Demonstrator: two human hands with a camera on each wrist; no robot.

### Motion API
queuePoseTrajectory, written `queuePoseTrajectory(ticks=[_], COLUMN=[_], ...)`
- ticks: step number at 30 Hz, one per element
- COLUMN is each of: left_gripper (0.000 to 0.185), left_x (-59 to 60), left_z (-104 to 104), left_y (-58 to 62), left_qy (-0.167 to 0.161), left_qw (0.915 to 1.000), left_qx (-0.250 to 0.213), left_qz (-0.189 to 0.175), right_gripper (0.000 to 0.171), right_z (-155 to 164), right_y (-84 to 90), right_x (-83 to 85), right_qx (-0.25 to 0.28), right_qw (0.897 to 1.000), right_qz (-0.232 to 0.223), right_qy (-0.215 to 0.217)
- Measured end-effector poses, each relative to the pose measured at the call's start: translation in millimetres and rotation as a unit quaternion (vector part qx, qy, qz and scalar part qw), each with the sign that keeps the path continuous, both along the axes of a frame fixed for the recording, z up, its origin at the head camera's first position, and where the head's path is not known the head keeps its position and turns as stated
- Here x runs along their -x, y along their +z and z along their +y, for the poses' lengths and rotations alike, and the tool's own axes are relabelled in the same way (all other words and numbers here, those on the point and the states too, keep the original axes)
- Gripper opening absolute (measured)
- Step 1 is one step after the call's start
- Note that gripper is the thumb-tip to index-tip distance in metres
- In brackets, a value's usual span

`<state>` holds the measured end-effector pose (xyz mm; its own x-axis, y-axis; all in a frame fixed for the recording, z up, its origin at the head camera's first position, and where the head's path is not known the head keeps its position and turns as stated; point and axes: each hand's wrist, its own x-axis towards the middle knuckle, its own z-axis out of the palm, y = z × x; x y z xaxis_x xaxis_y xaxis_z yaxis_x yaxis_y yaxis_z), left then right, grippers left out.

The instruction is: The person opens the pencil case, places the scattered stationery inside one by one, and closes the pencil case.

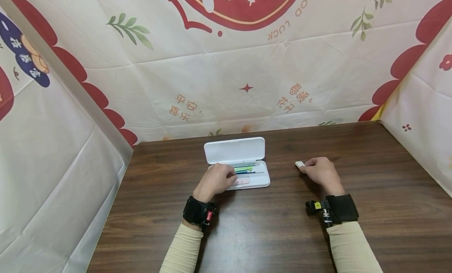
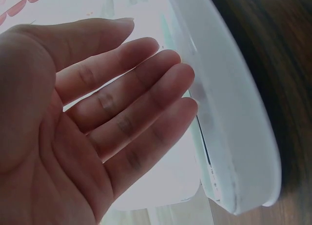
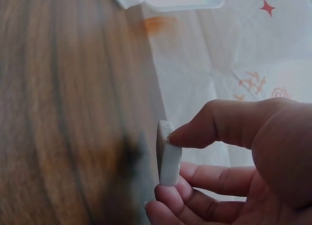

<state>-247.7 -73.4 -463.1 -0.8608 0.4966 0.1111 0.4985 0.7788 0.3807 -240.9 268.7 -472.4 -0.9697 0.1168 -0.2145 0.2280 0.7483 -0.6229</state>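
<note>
A white pencil case (image 1: 260,181) lies open on the table, lid tilted back. Inside are green and blue pens (image 1: 244,169) and a small pink item (image 1: 242,182) whose kind is unclear. My left hand (image 1: 216,181) is over the case's left part and hides some of it. In the left wrist view its fingers (image 2: 146,88) are loosely bent near the case wall, with nothing held. To the right of the case, my right hand (image 1: 322,174) pinches a small white eraser (image 3: 170,164) between thumb and fingers, just above the table.
The brown wooden table (image 1: 275,233) ends at a white printed cloth (image 1: 226,80) hanging behind it. Similar cloth hangs at both sides. Black straps with cameras (image 1: 199,211) sit on both wrists.
</note>
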Motion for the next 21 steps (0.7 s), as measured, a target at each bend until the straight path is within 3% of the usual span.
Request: queuePoseTrajectory(ticks=[21], left_gripper=[0.012], left_x=[0.0], left_z=[-0.4], left_y=[1.5], left_qy=[0.007], left_qw=[0.9998], left_qx=[-0.003], left_qz=[-0.019], right_gripper=[0.036], right_z=[-9.9], right_y=[21.8], right_x=[-7.1], right_qx=[0.016], right_qw=[0.996], right_qz=[0.065], right_qy=[0.051])
